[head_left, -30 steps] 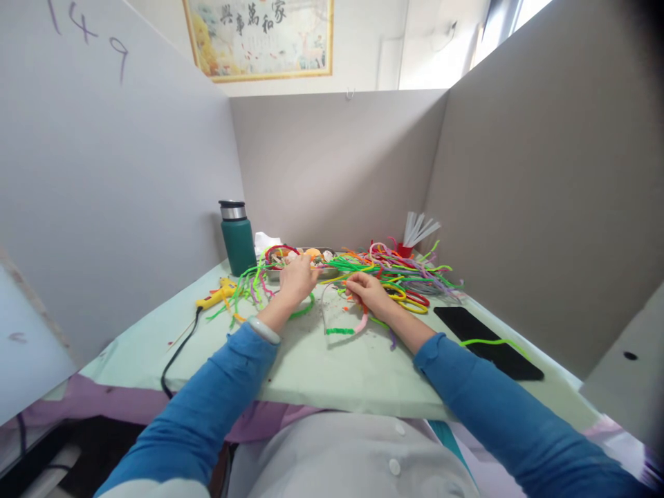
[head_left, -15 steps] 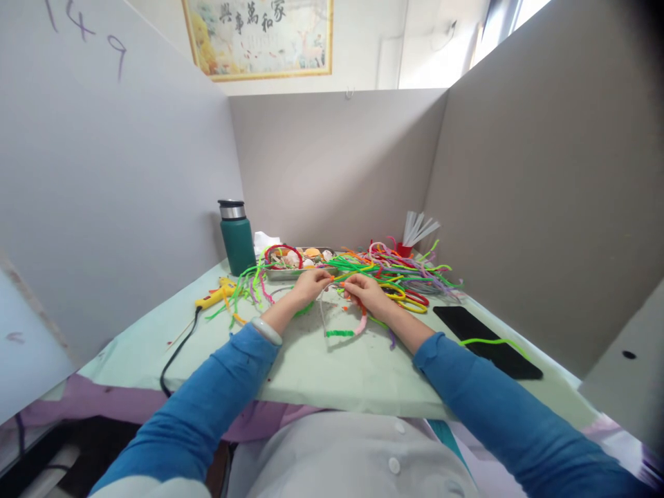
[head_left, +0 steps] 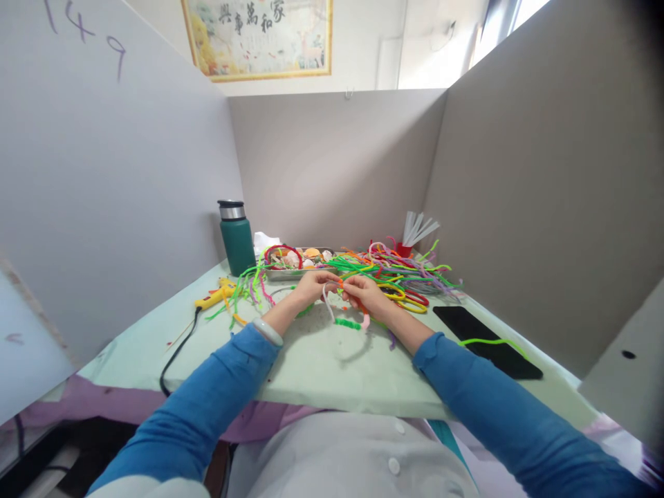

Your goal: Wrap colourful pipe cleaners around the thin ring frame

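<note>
My left hand (head_left: 314,283) and my right hand (head_left: 365,293) meet over the middle of the table, fingertips almost touching. Both pinch an orange pipe cleaner (head_left: 340,282). From my right hand hangs a thin pale hoop, its lower part wrapped in a green coil (head_left: 347,323) and a pink coil (head_left: 365,321); orange wrapping runs up under the right fingers. The hoop's bare white side (head_left: 328,304) curves up beneath my left hand. My fingers hide the hoop's upper part.
Behind my hands are a metal tray (head_left: 302,274) of shells and a heap of coloured pipe cleaners (head_left: 399,273). Left stand a green bottle (head_left: 237,245) and a yellow glue gun (head_left: 214,297). A black slab (head_left: 485,342) lies right; a red cup (head_left: 403,250) holds white sticks.
My left hand has come slightly right, closer to the right hand. The hoop has tilted, its green part rising and shifting to the right.
</note>
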